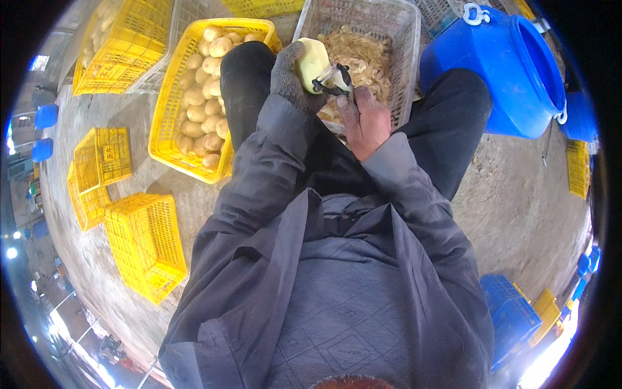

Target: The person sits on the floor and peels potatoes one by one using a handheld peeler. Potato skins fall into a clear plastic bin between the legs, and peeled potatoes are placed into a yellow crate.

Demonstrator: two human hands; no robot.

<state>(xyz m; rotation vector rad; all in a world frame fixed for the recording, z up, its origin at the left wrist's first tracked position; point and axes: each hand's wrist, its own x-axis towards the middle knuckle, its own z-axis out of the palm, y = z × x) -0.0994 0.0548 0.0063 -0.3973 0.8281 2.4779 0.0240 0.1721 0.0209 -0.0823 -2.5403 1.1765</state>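
Note:
My left hand (289,76), in a dark knit glove, is closed around a pale yellow peeled potato (311,62). Bare-fingered, my right hand (367,122) grips a black-headed peeler (332,80), whose head lies against the potato's lower right side. Both hands are above my lap, close to a grey plastic crate (405,68) with a heap of brown peelings (363,53) in it. To the left of my knee stands a yellow crate (163,123) holding many unpeeled potatoes (210,107).
A large blue barrel (479,58) lies tilted beyond my right knee. Several yellow crates (146,243) sit on the concrete floor (525,188) at left, and a taller yellow crate (133,48) of potatoes is at upper left. Blue crates (508,318) stand at lower right.

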